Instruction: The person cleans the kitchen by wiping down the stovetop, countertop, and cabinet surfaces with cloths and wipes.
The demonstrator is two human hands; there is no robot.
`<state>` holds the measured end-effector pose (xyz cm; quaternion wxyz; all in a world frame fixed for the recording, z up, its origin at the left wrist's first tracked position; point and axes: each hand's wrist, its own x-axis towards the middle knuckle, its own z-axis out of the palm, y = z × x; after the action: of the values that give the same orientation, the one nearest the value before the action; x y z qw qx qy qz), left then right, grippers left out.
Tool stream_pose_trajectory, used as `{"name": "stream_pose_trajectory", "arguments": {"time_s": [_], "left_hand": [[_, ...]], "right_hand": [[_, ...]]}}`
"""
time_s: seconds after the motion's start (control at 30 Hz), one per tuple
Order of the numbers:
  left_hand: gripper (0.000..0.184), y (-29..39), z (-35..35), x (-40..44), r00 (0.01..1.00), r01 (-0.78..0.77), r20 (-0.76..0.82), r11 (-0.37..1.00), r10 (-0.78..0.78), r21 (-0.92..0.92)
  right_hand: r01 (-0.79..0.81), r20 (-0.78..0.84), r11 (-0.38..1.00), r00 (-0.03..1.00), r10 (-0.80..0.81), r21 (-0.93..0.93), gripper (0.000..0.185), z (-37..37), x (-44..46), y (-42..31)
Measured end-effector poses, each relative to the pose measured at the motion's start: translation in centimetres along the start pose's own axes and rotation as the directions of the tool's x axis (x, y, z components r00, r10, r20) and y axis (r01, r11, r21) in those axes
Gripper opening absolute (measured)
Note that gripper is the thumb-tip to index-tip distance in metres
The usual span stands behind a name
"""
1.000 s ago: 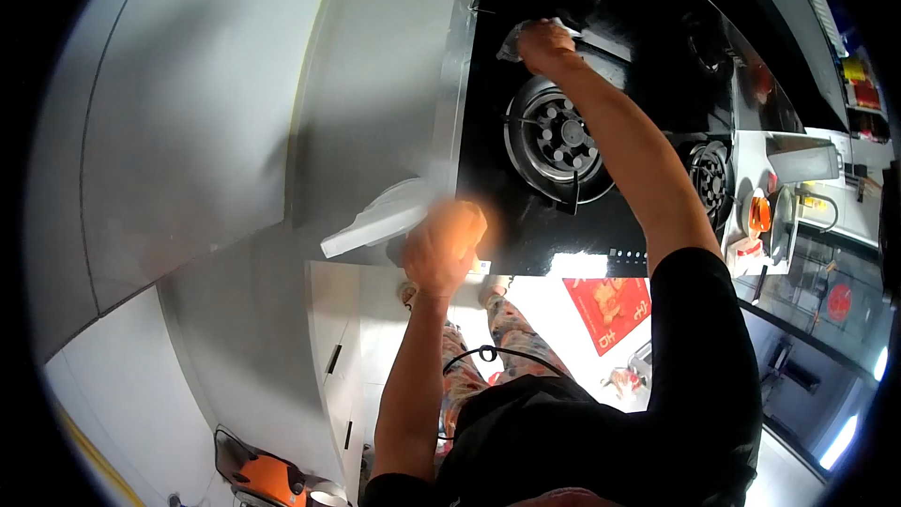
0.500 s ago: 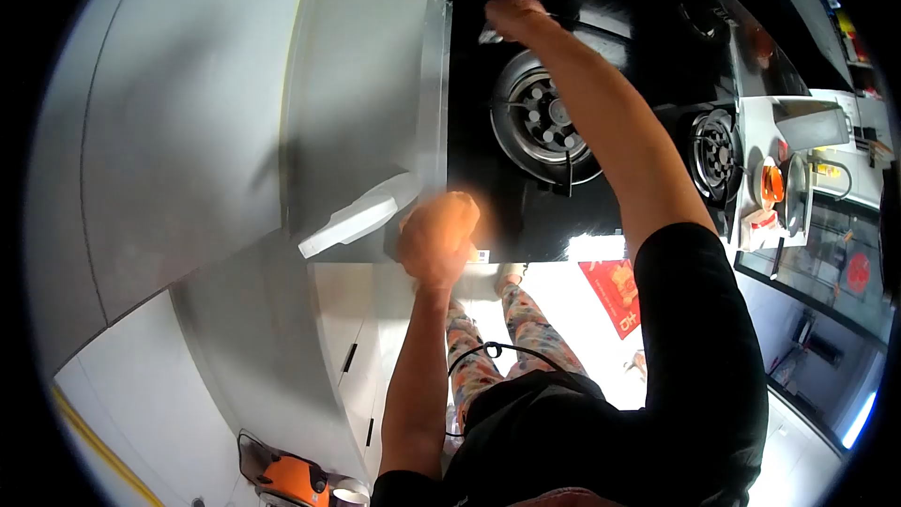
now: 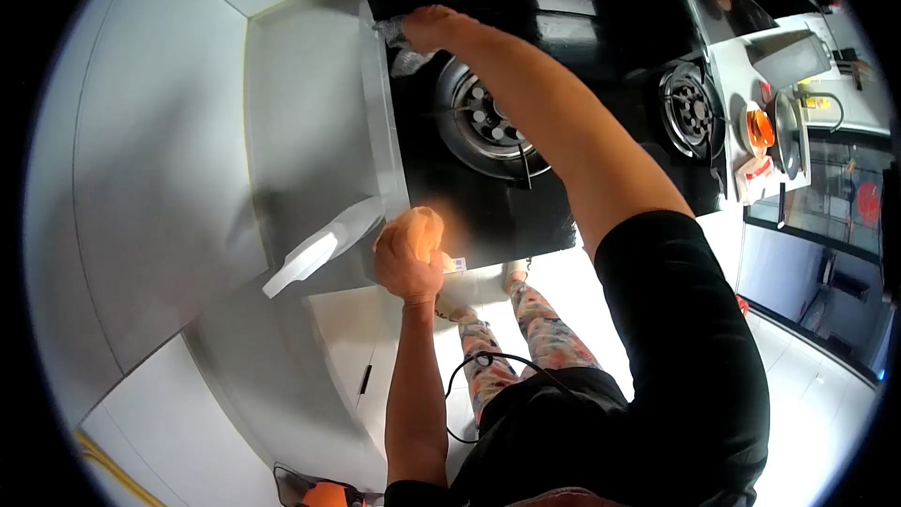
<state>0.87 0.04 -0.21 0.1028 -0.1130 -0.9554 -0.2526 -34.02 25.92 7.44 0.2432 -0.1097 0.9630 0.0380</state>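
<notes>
My right hand [image 3: 432,30] reaches to the far left corner of the black gas stove [image 3: 488,216], its fingers closed on a crumpled greyish cloth [image 3: 410,60]. The cloth lies against the glass beside the silver edge strip [image 3: 383,122]. Just below that hand is the near burner [image 3: 479,122], partly covered by my forearm. At the stove's front left corner my left hand [image 3: 404,268] is closed around a crumpled orange thing [image 3: 424,227]; its exact kind is unclear. Left of this hand, a white soft packet [image 3: 319,249] rests on the grey counter.
A second burner [image 3: 693,108] stands at the right. Beyond it, the counter holds an orange bowl [image 3: 758,129], a pan [image 3: 786,136] and a grey tray [image 3: 790,58]. A white wall [image 3: 169,150] borders the left side. Orange equipment [image 3: 324,494] sits on the floor.
The right hand and its cloth have moved left to the stove's edge strip. The left hand stays near the front corner, now showing more of the orange thing. The view has shifted and turned.
</notes>
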Motion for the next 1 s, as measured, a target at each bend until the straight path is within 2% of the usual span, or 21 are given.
{"name": "stream_pose_trajectory", "arguments": {"time_s": [0.07, 0.13, 0.23, 0.27, 0.33, 0.37, 0.43, 0.47, 0.5, 0.6, 0.67, 0.73, 0.77, 0.83, 0.87, 0.93, 0.97, 1.0], "left_hand": [[0.065, -0.1, 0.3, 0.2, 1.0, 0.024, 0.021, 1.0, -0.023, -0.009], [0.064, 0.1, 0.5, 0.6, 0.999, -0.04, -0.03, 0.999, 0.04, -0.001], [0.06, -0.1, 0.3, 0.4, 0.995, -0.074, -0.055, 0.995, 0.077, 0.067], [0.06, 0.0, 0.5, 0.4, 0.994, -0.085, -0.057, 0.994, 0.089, 0.064], [0.068, 0.4, 0.5, 0.4, 0.999, -0.017, -0.029, 0.996, 0.019, 0.087], [0.07, 0.1, 0.6, 0.4, 0.997, -0.049, -0.055, 0.994, 0.055, 0.096], [0.064, 0.1, 0.3, 0.4, 0.998, -0.043, -0.031, 0.993, 0.047, 0.113], [0.059, 0.1, 0.3, 0.3, 1.0, -0.02, -0.014, 0.991, 0.022, 0.129], [0.054, 0.0, 0.5, 0.3, 1.0, -0.01, -0.021, 0.989, 0.013, 0.147], [0.051, 0.0, 0.5, 0.3, 0.998, -0.033, -0.044, 0.991, 0.039, 0.13], [0.049, -0.1, 0.5, 0.5, 0.996, -0.061, -0.057, 0.99, 0.069, 0.129], [0.048, -0.2, 0.8, 0.4, 0.993, -0.085, -0.071, 0.989, 0.094, 0.121], [0.048, -0.4, 1.0, 0.4, 0.991, -0.092, -0.083, 0.989, 0.102, 0.111], [0.048, -0.7, 1.0, 0.2, 0.989, -0.109, -0.092, 0.988, 0.119, 0.105], [0.051, -0.8, 0.9, 0.1, 0.995, -0.078, -0.05, 0.988, 0.085, 0.13], [0.054, -1.1, 1.0, -0.4, 0.998, -0.061, -0.005, 0.986, 0.062, 0.157], [0.055, -1.4, 1.2, -0.6, 0.999, -0.032, 0.009, 0.985, 0.03, 0.168], [0.056, -1.5, 1.2, -0.7, 1.0, -0.001, 0.024, 0.984, -0.003, 0.18]], "right_hand": [[-0.032, -0.006, 0.999, 0.999, 0.032, 0.008, 0.015, 2.1, 2.7, 3.1], [-0.078, -0.024, 0.997, 0.997, 0.078, 0.017, 0.016, 2.4, 1.9, 5.1], [-0.262, 0.087, 0.959, 0.963, 0.254, 0.106, 0.023, 2.3, -1.8, 8.4], [-0.272, 0.081, 0.956, 0.961, 0.264, 0.11, 0.023, 1.7, -2.4, 9.2], [-0.304, 0.206, 0.951, 0.936, 0.287, 0.055, 0.021, 2.7, -1.9, 11.4], [-0.323, 0.121, 0.926, 0.945, 0.304, 0.196, 0.022, 3.7, -2.1, 12.9], [-0.274, 0.092, 0.94, 0.961, 0.26, 0.206, 0.026, 4.3, -3.3, 15.4], [-0.213, 0.063, 0.956, 0.977, 0.205, 0.202, 0.032, 4.6, -3.5, 16.3], [-0.226, 0.084, 0.946, 0.974, 0.212, 0.231, 0.04, 4.9, -3.3, 16.8], [-0.286, 0.068, 0.929, 0.958, 0.278, 0.235, 0.033, 6.7, -4.5, 18.5], [-0.23, 0.006, 0.95, 0.972, 0.234, 0.211, 0.031, 9.1, -5.8, 21.3], [-0.363, -0.093, 0.811, 0.888, 0.45, 0.458, 0.03, 9.5, -10.8, 21.9], [-0.366, -0.096, 0.81, 0.885, 0.455, 0.458, 0.03, 10.4, -12.3, 22.6], [-0.491, -0.292, 0.66, 0.629, 0.72, 0.569, 0.045, 12.6, -14.5, 23.2], [-0.492, -0.29, 0.654, 0.624, 0.725, 0.575, 0.045, 13.3, -15.4, 23.1], [-0.412, -0.29, 0.72, 0.716, 0.635, 0.559, 0.041, 14.4, -17.3, 22.6], [-0.4, -0.236, 0.745, 0.775, 0.586, 0.534, 0.034, 15.0, -17.7, 22.0], [-0.248, -0.39, 0.817, 0.782, 0.486, 0.52, 0.033, 15.6, -18.8, 21.4]]}}
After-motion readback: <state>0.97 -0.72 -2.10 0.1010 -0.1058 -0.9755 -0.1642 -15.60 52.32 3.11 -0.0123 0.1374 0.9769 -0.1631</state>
